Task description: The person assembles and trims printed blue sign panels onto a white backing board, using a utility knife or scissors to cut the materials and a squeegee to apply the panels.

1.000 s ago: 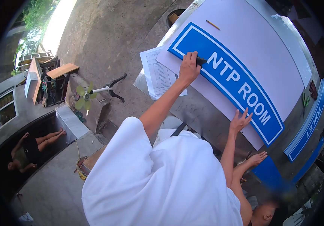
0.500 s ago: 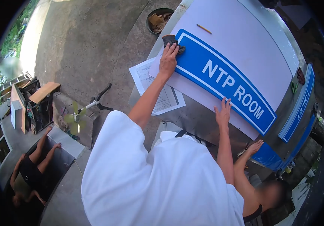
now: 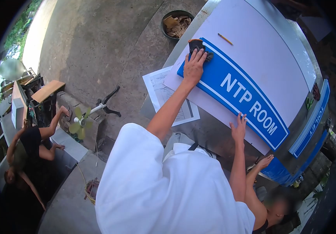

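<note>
A blue sign with white border and the words NTP ROOM lies on a white sheet over the table. Near the sign's far left end, my left hand presses a bunched dark glove with an orange cuff against the surface, its fingers laid over the glove. My right hand touches the sign's near long edge below the word ROOM, fingers apart, with nothing held. Some printed papers stick out from under the white sheet at its left.
A pencil, green-handled scissors and a TOILET sign lie on the table. At right a co-worker's hand is beside the table corner. A fan, a bin of scraps and another person are at left.
The view has shifted, so the table sits farther right and lower. My left hand and the glove have slid slightly inward on the sign. The person at far left has changed leg position.
</note>
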Demonstrator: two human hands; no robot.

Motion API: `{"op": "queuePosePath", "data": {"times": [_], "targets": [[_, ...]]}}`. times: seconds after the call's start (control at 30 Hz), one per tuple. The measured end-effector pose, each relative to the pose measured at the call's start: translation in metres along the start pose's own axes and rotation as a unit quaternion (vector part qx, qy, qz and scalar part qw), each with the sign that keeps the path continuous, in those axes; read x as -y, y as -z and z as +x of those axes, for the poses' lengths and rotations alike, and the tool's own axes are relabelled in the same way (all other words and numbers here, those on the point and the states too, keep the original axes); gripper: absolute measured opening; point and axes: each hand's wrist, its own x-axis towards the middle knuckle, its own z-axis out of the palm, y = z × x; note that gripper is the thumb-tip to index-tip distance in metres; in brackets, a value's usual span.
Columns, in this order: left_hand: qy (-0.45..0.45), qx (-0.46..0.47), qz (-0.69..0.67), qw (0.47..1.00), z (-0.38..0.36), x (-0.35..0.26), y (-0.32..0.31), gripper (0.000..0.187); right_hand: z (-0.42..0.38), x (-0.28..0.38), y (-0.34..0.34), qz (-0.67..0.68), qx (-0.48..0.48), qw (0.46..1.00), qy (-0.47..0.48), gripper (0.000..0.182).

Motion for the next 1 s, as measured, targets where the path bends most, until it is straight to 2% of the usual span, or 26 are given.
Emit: {"op": "queuePosePath", "data": {"times": [0.03,0.1,0.13,0.23,0.37,0.4,0.47,0.5,0.57,0.63,0.73,0.8,0.87,1.0], "targets": [[0.002,-0.011,0.007,1.000,-0.002,0.004,0.005,0.042,0.002,0.002,0.001,0.001,-0.004,1.000,0.012,0.078],[0.173,-0.026,-0.122,0.977,-0.014,0.012,0.017,0.042,-0.001,0.006,0.003,-0.009,0.003,1.000,-0.003,0.080],[0.141,-0.042,-0.114,0.982,-0.021,0.017,0.019,0.045,-0.001,0.004,0.000,-0.006,-0.004,1.000,0.005,0.080],[0.131,-0.029,-0.095,0.986,-0.042,0.017,0.027,0.048,0.005,-0.008,-0.006,-0.024,-0.002,1.000,0.020,0.081],[0.143,0.027,-0.142,0.979,-0.060,0.017,0.056,0.067,0.014,-0.008,-0.005,-0.061,0.023,0.998,0.019,0.082],[0.149,0.011,-0.131,0.980,-0.062,0.021,0.060,0.067,0.015,-0.007,-0.003,-0.058,0.029,0.998,0.014,0.083],[0.072,0.084,-0.058,0.992,-0.068,0.027,0.060,0.062,0.016,-0.010,-0.004,-0.072,0.027,0.997,0.030,0.084],[0.076,0.074,-0.053,0.993,-0.066,0.031,0.058,0.062,0.018,-0.007,-0.004,-0.081,0.027,0.996,0.029,0.085],[0.095,0.102,-0.056,0.989,-0.064,0.032,0.051,0.049,0.018,-0.002,-0.001,-0.091,0.028,0.995,0.019,0.088],[0.071,0.072,-0.028,0.994,-0.063,0.038,0.048,0.036,0.017,-0.007,-0.002,-0.073,0.032,0.996,0.030,0.090],[0.031,0.101,-0.034,0.994,-0.057,0.047,0.050,0.026,0.014,-0.008,0.000,-0.057,0.019,0.997,0.046,0.095],[0.031,0.128,-0.048,0.990,-0.055,0.048,0.063,0.028,0.007,0.000,0.006,-0.041,0.015,0.998,0.043,0.096],[-0.013,0.113,-0.039,0.993,-0.059,0.057,0.063,0.028,0.012,-0.005,-0.001,-0.048,0.010,0.998,0.039,0.094],[0.011,0.131,-0.011,0.991,-0.061,0.055,0.071,0.030,0.005,-0.008,-0.001,0.024,-0.001,0.999,0.040,0.086]]}}
